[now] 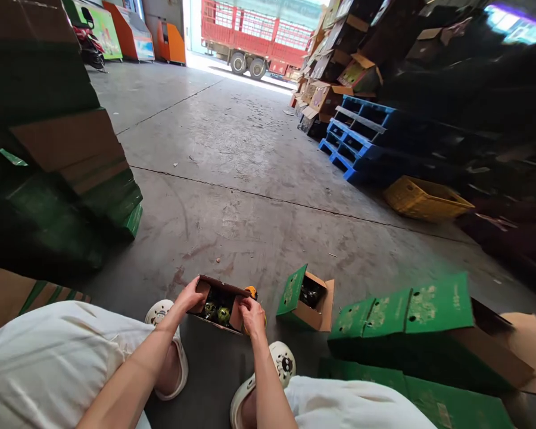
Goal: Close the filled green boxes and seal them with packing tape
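Between my feet a small cardboard box [223, 284] stands with its top open. Inside lie green round items [223, 314], partly in dark shadow, perhaps fruit. My left hand [189, 296] grips the box's left end, fingers on the end flap. At the opposite end, my right hand [253, 314] has its fingers closed on the right flap [236, 314]. A yellow-orange object [251, 291] shows behind the right hand, mostly hidden by it. Just to the right is an open green carton [292, 291] with dark wrapping inside.
Long green cartons [399, 313] lie at the right, one with its flap out. Stacked cartons [80, 155] rise at the left. Farther off are blue pallets [352, 140], a yellow crate [424, 199], piled boxes [324, 98] and a red truck [254, 33] outside the doorway.
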### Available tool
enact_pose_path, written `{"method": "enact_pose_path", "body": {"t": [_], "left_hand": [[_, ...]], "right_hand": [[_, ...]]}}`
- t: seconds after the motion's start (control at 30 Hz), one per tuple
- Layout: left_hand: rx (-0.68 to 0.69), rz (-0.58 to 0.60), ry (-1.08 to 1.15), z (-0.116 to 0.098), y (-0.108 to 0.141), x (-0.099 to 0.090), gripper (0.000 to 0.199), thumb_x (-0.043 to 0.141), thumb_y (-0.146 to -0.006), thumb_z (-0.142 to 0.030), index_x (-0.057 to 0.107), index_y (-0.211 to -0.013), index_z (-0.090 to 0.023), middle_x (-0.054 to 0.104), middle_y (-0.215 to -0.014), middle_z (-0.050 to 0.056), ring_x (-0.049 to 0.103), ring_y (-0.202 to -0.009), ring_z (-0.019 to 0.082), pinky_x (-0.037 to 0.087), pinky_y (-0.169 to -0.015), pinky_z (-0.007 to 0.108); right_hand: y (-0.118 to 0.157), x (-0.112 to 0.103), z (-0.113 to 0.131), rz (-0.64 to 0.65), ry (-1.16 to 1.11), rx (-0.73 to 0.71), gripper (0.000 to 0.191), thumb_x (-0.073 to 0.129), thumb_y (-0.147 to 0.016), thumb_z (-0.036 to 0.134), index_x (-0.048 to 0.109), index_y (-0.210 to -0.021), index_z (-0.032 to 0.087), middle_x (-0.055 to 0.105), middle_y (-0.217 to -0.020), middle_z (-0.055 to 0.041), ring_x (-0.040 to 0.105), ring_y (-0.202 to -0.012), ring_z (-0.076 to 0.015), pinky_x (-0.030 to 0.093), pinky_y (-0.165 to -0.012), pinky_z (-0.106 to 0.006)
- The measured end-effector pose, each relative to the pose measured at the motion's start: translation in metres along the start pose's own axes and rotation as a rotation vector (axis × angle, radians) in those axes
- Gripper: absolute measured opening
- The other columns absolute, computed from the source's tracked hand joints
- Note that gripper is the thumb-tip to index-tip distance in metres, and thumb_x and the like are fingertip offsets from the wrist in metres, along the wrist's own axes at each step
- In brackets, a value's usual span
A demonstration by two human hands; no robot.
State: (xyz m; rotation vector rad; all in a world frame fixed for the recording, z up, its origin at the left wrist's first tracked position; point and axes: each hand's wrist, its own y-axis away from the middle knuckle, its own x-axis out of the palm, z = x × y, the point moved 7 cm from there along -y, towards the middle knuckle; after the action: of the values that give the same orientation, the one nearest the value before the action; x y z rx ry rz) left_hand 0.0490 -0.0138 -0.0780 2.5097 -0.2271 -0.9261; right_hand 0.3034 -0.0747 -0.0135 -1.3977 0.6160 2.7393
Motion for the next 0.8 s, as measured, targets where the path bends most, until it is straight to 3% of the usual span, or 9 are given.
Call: {"method": "enact_pose_path", "body": {"t": [0.1, 0.2, 0.27, 0.37, 0.47, 0.63, 0.8], "left_hand": [[-0.091, 0.016, -0.099, 0.003, -0.003, 0.007, 0.094, 0.071, -0.077, -0.018, 0.032, -0.163, -0.025, 0.067, -0.146, 0.012, 0.063, -0.135, 0.027, 0.050, -0.103, 0.030], [-0.139, 0.024, -0.179, -0.003, -0.001, 0.011, 0.104, 0.069, -0.078, -0.017, 0.017, -0.168, -0.023, 0.069, -0.141, 0.016, 0.065, -0.133, 0.032, 0.050, -0.103, 0.035], [-0.144, 0.034, -0.217, -0.006, 0.003, 0.014, 0.106, 0.067, -0.080, -0.017, 0.010, -0.169, -0.021, 0.068, -0.141, 0.020, 0.065, -0.133, 0.034, 0.049, -0.104, 0.039], [-0.134, 0.053, -0.244, -0.006, 0.012, 0.018, 0.107, 0.067, -0.084, -0.023, 0.003, -0.170, -0.019, 0.065, -0.144, 0.022, 0.064, -0.135, 0.035, 0.048, -0.105, 0.040], [-0.112, 0.081, -0.244, -0.004, 0.019, 0.019, 0.120, 0.076, -0.078, -0.026, -0.001, -0.170, -0.018, 0.064, -0.146, 0.021, 0.063, -0.137, 0.032, 0.049, -0.104, 0.034], [-0.139, 0.086, -0.236, 0.000, 0.022, 0.017, 0.134, 0.086, -0.068, -0.024, 0.001, -0.170, -0.022, 0.062, -0.148, 0.023, 0.062, -0.137, 0.037, 0.050, -0.105, 0.039], [-0.142, 0.065, -0.124, -0.003, 0.010, 0.013, 0.128, 0.092, -0.061, -0.022, 0.022, -0.168, -0.022, 0.073, -0.131, 0.017, 0.069, -0.125, 0.039, 0.053, -0.102, 0.043]], "right_hand": [[0.007, 0.011, 0.006, 0.063, 0.078, -0.003, 0.045, 0.048, -0.099, 0.016, 0.070, -0.138, 0.024, 0.079, -0.123, -0.0100, 0.075, -0.116, -0.0216, 0.053, -0.095, -0.024], [0.021, 0.019, 0.016, 0.100, 0.155, 0.007, 0.047, 0.049, -0.105, 0.027, 0.058, -0.151, 0.020, 0.079, -0.119, -0.0155, 0.075, -0.114, -0.0272, 0.054, -0.094, -0.031], [0.031, 0.025, 0.022, 0.113, 0.185, -0.003, 0.052, 0.050, -0.106, 0.035, 0.053, -0.155, 0.017, 0.076, -0.128, -0.0185, 0.072, -0.122, -0.0296, 0.054, -0.099, -0.035], [0.043, 0.033, 0.027, 0.147, 0.196, -0.051, 0.063, 0.051, -0.106, 0.042, 0.042, -0.162, 0.015, 0.056, -0.157, -0.0191, 0.058, -0.143, -0.0299, 0.048, -0.113, -0.037], [0.051, 0.037, 0.026, 0.180, 0.173, -0.079, 0.072, 0.049, -0.105, 0.051, 0.038, -0.165, 0.013, 0.036, -0.171, -0.0178, 0.044, -0.153, -0.0313, 0.040, -0.122, -0.040], [0.053, 0.040, 0.024, 0.227, 0.209, -0.129, 0.099, 0.068, -0.091, 0.064, 0.035, -0.166, 0.009, 0.030, -0.172, -0.0227, 0.039, -0.156, -0.0368, 0.035, -0.127, -0.046], [0.034, 0.046, 0.031, 0.168, 0.400, -0.096, 0.084, 0.077, -0.089, 0.048, 0.048, -0.159, 0.011, 0.042, -0.166, -0.0239, 0.059, -0.140, -0.0384, 0.050, -0.115, -0.043]]}}
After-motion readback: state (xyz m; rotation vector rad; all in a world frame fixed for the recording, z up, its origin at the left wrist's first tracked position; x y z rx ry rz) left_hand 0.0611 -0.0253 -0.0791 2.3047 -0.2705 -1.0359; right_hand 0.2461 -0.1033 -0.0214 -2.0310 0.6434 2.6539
